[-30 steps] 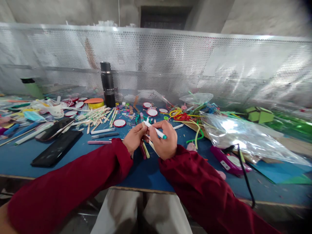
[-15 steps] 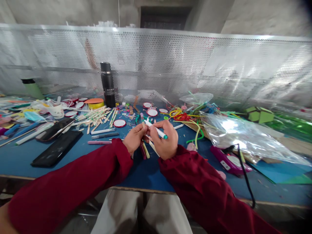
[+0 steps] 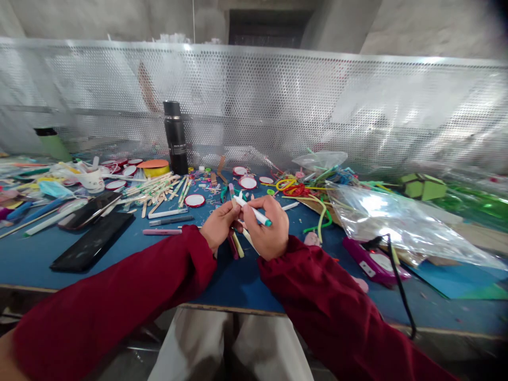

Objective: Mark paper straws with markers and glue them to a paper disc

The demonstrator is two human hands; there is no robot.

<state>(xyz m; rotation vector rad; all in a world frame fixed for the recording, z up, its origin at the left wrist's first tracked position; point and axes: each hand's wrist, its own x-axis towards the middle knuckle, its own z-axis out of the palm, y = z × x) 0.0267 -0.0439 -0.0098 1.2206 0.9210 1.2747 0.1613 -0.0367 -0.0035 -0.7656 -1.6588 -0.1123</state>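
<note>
Marker (image 3: 260, 216) nudged L, diag., tip far-L; R hand (image 3: 270, 227) pinches it, L hand (image 3: 219, 222) stick (image 3: 231, 189).

The flask (image 3: 177, 140) stands on the table (image 3: 246, 293), with the perforated screen (image 3: 262, 106) behind it. Left of the flask is a paper cup (image 3: 92, 182); much farther left of it, a second bottle (image 3: 56, 145). Loose sticks (image 3: 159, 191) lie before the flask, spreading to its left, and three pens (image 3: 162, 232) lie farther before it. Before the flask and to its right are the left hand (image 3: 220, 225), holding a stick (image 3: 232, 190), and the right hand (image 3: 270, 227), holding a marker (image 3: 261, 217). Well right of the flask lies a plastic bag (image 3: 381, 217); a corded device (image 3: 369, 259) lies right of and before it.
</note>
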